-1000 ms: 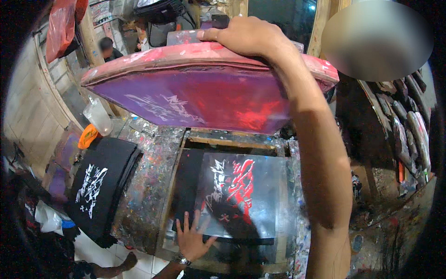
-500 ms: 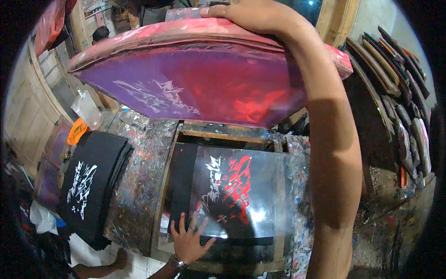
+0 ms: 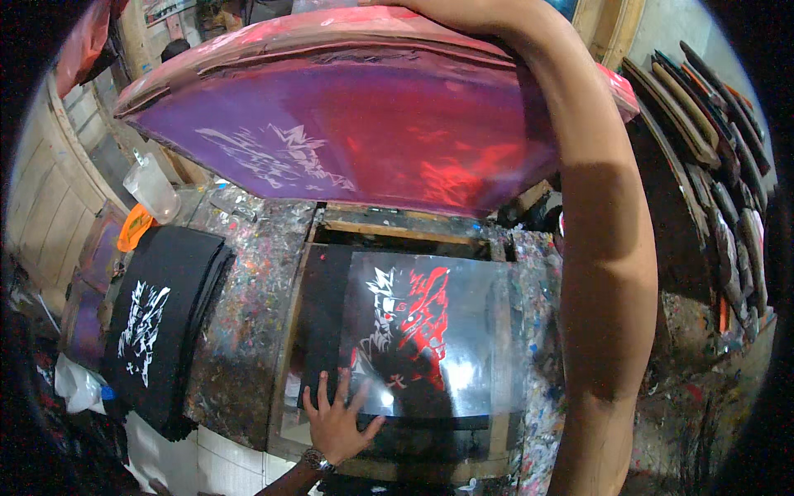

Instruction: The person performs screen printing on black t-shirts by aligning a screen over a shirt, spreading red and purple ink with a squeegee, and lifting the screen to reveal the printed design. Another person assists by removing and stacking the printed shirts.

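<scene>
My right hand (image 3: 442, 11) grips the top rail of a screen printing frame (image 3: 248, 112), tilted up at the far side; the upper picture edge cuts off part of this hand. The frame's purple and red mesh carries a jagged stencil design. Below it, a black cloth (image 3: 322, 318) lies flat, with a clear plastic sheet (image 3: 480, 331) over most of it. A white and red design (image 3: 426, 318) shows there. My left hand (image 3: 337, 422), a watch on its wrist, rests with fingers spread at the near left corner of the cloth and sheet.
A stack of black cloths (image 3: 169, 289) with a white print lies left on the paint-spattered table (image 3: 244, 331). Behind it are an orange item (image 3: 135, 227) and a translucent plastic container (image 3: 153, 192). Several frames or boards (image 3: 686, 116) lean at the right.
The view has shifted slightly, leaving less of my right hand in the picture. The raised frame appears a little higher. A bare limb at lower left has mostly left the picture.
</scene>
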The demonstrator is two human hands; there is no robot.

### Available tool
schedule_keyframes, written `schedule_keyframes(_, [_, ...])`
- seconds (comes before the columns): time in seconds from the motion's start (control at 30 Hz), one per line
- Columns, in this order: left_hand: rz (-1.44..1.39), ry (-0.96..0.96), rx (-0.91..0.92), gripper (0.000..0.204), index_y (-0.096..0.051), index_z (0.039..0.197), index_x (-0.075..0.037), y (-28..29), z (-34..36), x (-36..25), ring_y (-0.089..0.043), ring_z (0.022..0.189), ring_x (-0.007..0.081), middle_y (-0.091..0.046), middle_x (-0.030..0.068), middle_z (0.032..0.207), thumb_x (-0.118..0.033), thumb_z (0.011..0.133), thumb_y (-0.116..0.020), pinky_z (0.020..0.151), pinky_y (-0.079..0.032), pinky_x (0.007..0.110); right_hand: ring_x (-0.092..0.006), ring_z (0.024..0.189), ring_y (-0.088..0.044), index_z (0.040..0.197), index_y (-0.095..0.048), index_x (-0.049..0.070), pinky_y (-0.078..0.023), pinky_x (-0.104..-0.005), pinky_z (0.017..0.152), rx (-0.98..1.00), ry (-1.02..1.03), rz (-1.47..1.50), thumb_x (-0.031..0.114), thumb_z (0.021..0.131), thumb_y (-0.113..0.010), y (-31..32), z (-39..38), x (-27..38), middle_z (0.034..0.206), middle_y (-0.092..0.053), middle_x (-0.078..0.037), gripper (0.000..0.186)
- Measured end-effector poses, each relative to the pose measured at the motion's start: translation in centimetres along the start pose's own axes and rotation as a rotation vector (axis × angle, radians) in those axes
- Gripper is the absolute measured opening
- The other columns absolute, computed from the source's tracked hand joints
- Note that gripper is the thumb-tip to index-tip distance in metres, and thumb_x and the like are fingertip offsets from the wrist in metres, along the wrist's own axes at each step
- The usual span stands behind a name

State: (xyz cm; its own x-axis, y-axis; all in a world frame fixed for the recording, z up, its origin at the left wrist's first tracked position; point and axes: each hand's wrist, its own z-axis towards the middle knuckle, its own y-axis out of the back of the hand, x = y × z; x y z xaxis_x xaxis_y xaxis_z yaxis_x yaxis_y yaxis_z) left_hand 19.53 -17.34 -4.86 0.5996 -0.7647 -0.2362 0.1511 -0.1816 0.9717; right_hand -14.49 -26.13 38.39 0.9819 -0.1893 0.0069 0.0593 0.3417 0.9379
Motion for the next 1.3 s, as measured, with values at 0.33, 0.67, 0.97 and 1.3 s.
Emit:
schedule_keyframes(0.33, [0.056, -0.036, 0.042, 0.077, -0.049, 0.153, -0.027, -0.5, -0.1, 0.6, -0.019, 0.152, 0.0500, -0.027, 0.0150, 0.167, -0.066, 0.088, -0.063, 0.115, -0.010, 0.075, -0.0434, 0.132, -0.055, 0.137, -0.064, 0.013, -0.043, -0.0452, 0.109, 0.006, 0.179, -0.122, 0.047, 0.104, -0.043, -1.1, 3.3, -2.0, 0.141, -0.057, -0.028, 0.052])
schedule_keyframes(0.67, [0.022, -0.033, 0.034, 0.081, -0.049, 0.153, -0.027, -0.7, 0.1, 0.5, -0.018, 0.152, 0.0509, -0.026, 0.0163, 0.167, -0.067, 0.085, -0.066, 0.114, -0.008, 0.077, -0.0399, 0.136, -0.053, 0.138, -0.063, 0.010, -0.040, -0.0445, 0.112, -0.011, 0.036, -0.025, 0.051, 0.102, -0.044, -0.5, 3.1, -2.0, 0.146, -0.054, -0.026, 0.058])
schedule_keyframes(0.97, [0.020, -0.033, 0.043, 0.082, -0.048, 0.154, -0.025, -0.2, 0.1, 0.5, -0.018, 0.152, 0.0506, -0.025, 0.0169, 0.168, -0.064, 0.085, -0.067, 0.113, -0.009, 0.078, -0.0357, 0.132, -0.056, 0.139, -0.063, 0.010, -0.041, -0.0441, 0.110, 0.031, 0.031, 0.179, 0.041, 0.104, -0.044, -0.2, 0.4, -0.3, 0.147, -0.056, -0.023, 0.051])
schedule_keyframes(1.3, [0.018, -0.029, 0.049, 0.083, -0.048, 0.154, -0.023, -0.3, 0.1, 0.6, -0.015, 0.153, 0.0498, -0.025, 0.0152, 0.168, -0.065, 0.086, -0.066, 0.112, -0.008, 0.079, -0.0327, 0.131, -0.057, 0.135, -0.065, 0.004, -0.042, -0.0430, 0.109, 0.060, 0.093, 0.296, 0.040, 0.103, -0.045, -0.6, 1.1, -0.8, 0.146, -0.056, -0.024, 0.052])
